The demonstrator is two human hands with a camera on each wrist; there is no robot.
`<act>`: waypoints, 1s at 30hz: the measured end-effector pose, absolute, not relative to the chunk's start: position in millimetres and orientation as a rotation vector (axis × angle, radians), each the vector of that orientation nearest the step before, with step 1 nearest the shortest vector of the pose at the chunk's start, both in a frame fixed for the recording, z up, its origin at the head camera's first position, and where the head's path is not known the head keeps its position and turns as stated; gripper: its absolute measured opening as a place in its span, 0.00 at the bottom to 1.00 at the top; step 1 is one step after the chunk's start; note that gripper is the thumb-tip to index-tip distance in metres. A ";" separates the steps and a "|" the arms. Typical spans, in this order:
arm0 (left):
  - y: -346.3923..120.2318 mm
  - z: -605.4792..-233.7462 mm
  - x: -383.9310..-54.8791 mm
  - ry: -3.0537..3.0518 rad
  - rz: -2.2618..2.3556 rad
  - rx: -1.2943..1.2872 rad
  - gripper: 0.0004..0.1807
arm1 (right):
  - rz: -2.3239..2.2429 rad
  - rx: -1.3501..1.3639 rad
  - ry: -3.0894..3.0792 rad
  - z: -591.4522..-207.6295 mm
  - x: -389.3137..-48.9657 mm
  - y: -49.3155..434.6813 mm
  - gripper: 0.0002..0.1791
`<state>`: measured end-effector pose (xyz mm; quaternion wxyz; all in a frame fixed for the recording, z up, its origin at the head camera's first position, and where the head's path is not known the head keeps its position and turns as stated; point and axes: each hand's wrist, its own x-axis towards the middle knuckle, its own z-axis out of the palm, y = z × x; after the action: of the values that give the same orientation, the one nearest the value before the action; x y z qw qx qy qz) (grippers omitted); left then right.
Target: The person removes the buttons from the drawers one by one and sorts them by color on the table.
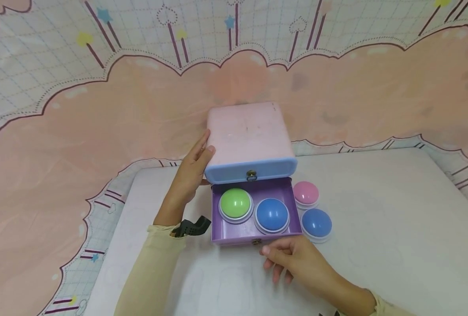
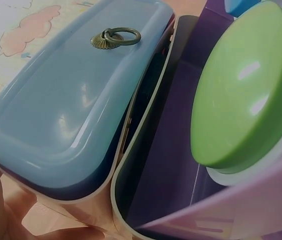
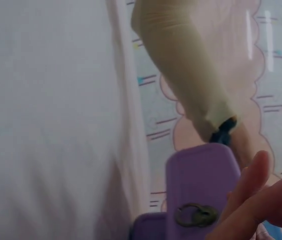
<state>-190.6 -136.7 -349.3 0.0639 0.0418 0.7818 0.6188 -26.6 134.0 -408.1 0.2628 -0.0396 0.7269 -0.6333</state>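
Observation:
A small two-drawer box [image 1: 247, 136] with a pink top and a blue upper drawer front [image 1: 253, 170] stands on the table. Its lower purple drawer [image 1: 238, 230] is pulled out. In that drawer sit a green dome button [image 1: 235, 203] and a blue dome button [image 1: 272, 214], both on white bases. My left hand [image 1: 192, 166] rests against the box's left side, fingers extended and thumb at the top edge. Just in front of the drawer is my right hand [image 1: 293, 259], fingers loosely bent and holding nothing, close to the brass ring pull [image 3: 196, 214].
Beside the drawer, on the right, lie a pink dome button [image 1: 306, 193] and a second blue dome button [image 1: 316, 223]. The white table [image 1: 376, 228] reaches back to a patterned cloth [image 1: 356, 101] behind the box.

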 end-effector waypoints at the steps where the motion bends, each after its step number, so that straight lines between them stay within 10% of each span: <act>1: -137.0 -349.6 -190.7 2.356 1.869 0.124 0.32 | -1.706 -0.108 1.972 -404.7 -27.4 135.3 0.20; 30: -137.2 -345.7 -189.2 2.353 1.870 0.105 0.31 | -1.249 -0.681 2.929 -362.8 -94.2 155.6 0.25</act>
<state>-189.2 -137.2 -345.7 0.0671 0.0349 0.7806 0.6204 -94.2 155.6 -362.8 -0.0573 -0.2088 0.8981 -0.3829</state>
